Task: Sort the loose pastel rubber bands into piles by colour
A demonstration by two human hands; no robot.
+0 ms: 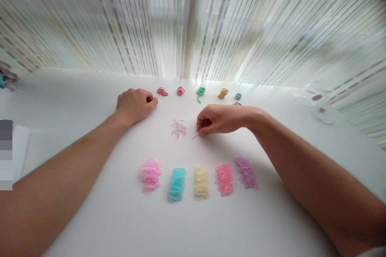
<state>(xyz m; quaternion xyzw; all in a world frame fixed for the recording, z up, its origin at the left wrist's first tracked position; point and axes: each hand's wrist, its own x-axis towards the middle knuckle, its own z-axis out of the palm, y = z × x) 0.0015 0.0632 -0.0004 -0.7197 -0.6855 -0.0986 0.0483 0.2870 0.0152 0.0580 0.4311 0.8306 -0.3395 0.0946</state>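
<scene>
My right hand (pixel 215 119) is closed in a pinch on a thin pink elastic band (pixel 196 136), whose end sticks out below the fingertips. Just left of it lies a small loose heap of pale pink and whitish bands (pixel 179 129). My left hand (pixel 136 104) rests on the white table as a loose fist, with nothing visible in it. It is close to a small red coil (pixel 162 92). Nearer to me lie piles of thin loops: light pink (pixel 151 175), turquoise (pixel 177 184), cream (pixel 201 182), coral pink (pixel 224 179) and purple (pixel 246 172).
Along the table's far side lie a pink coil (pixel 180 91), a green one (pixel 200 92), a yellow one (pixel 223 93) and a blue one (pixel 238 96). A purple piece (pixel 237 104) is partly hidden behind my right hand. Clear plastic items (pixel 316 97) stand at right; a striped curtain (pixel 169 24) hangs behind.
</scene>
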